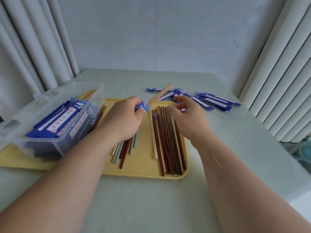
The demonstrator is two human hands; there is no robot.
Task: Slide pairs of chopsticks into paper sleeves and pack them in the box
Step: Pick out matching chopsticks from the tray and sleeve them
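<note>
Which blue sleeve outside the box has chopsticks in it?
The sleeve the left hand grips: pale chopsticks protrude from it. The loose sleeves lie on the table.

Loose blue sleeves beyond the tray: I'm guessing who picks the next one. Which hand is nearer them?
Right. The right hand hovers at the near edge of the loose sleeves; the left hand is farther left over the tray, gripping a sleeved pair.

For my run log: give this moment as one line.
left hand: pinches blue sleeve, pale chopsticks protruding | right hand: open above brown chopsticks | box: holds filled sleeves
</note>
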